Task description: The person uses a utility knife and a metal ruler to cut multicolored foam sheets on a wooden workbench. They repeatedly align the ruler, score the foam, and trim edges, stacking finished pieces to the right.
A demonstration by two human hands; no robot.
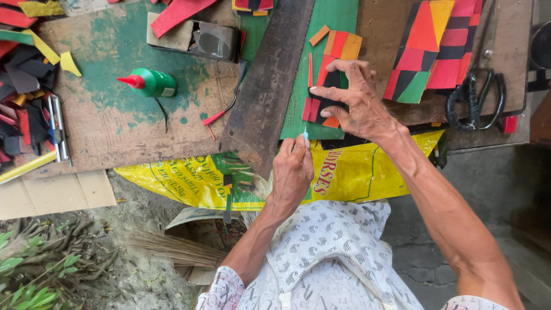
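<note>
Hands (293,166) beside saw blade (270,80), glue bottle (150,83) and scissors (476,100) well apart.

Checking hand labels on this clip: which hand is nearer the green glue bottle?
Left. The left hand is by the bench's front edge, right of the green glue bottle past the saw blade. The right hand is farther right, pressing the coloured patchwork piece.

A rough outdoor craft workshop: a paint-stained wooden worktop (115,126) carries a handsaw (267,86), scissors (476,97), a glue bottle (150,83) and coloured offcuts (23,86), above bare ground.
</note>
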